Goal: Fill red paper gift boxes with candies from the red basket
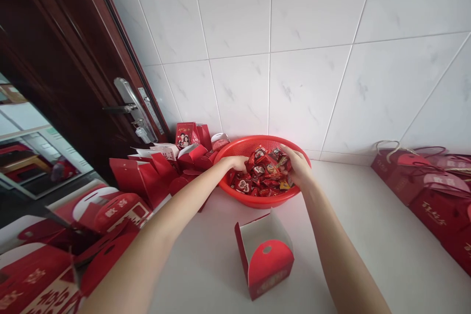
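Our left hand [237, 163] and right hand [299, 167] reach into the red basket [259, 201] of wrapped sweets [259, 170], apparently gathering, though we cannot tell whether either grip is closed, and lifting any calls for a secure pinch.

Slender bare forearms [162, 235] — smooth, tapering — bare left hand [237, 163], bare right hand [300, 169]

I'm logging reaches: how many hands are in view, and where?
2: the left hand is at the left side of the packets in the red basket, the right hand at their right. No others show.
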`<state>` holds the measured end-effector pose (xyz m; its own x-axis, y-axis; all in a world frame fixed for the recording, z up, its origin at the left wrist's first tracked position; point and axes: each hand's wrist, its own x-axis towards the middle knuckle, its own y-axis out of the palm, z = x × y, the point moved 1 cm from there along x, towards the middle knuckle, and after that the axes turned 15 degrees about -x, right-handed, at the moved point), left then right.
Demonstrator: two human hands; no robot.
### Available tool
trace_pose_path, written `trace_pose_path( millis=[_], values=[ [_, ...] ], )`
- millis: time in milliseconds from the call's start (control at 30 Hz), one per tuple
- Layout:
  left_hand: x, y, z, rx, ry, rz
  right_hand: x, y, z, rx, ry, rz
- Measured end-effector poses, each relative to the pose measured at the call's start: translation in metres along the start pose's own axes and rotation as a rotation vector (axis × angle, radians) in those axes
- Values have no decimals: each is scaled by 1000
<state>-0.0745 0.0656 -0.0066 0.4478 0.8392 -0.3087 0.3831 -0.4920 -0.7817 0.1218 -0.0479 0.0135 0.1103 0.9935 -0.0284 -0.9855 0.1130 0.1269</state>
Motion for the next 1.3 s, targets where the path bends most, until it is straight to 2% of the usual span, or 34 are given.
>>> trace_pose_path(
  millis=[200, 333, 467, 700, 833, 900, 1133, 1300],
  values=[
    [8, 5, 6, -185, 98, -42, -1, 0, 1, 10, 12, 21],
    [8, 4, 10, -285, 85, 17, -1, -1, 1, 21, -4, 41],
    [-1, -2, 4, -383, 81, 35, 0, -2, -1, 36, -1, 55],
    [-22, -10, -12, -579, 215, -14, 0, -4, -1, 18, 15, 47],
    [-34, -9, -21, -898, 274, -102, -3, -3, 2, 21, 25, 46],
    [-40, -7, -25, -991, 304, -163, -3, -3, 3, 27, 26, 48],
    [-54, 4, -29, -1026, 394, -286, -2, -5, 1, 15, 6, 67],
    [-55, 9, -26, -1056, 403, -322, -1, -6, -1, 18, -40, 82]
  ],
)
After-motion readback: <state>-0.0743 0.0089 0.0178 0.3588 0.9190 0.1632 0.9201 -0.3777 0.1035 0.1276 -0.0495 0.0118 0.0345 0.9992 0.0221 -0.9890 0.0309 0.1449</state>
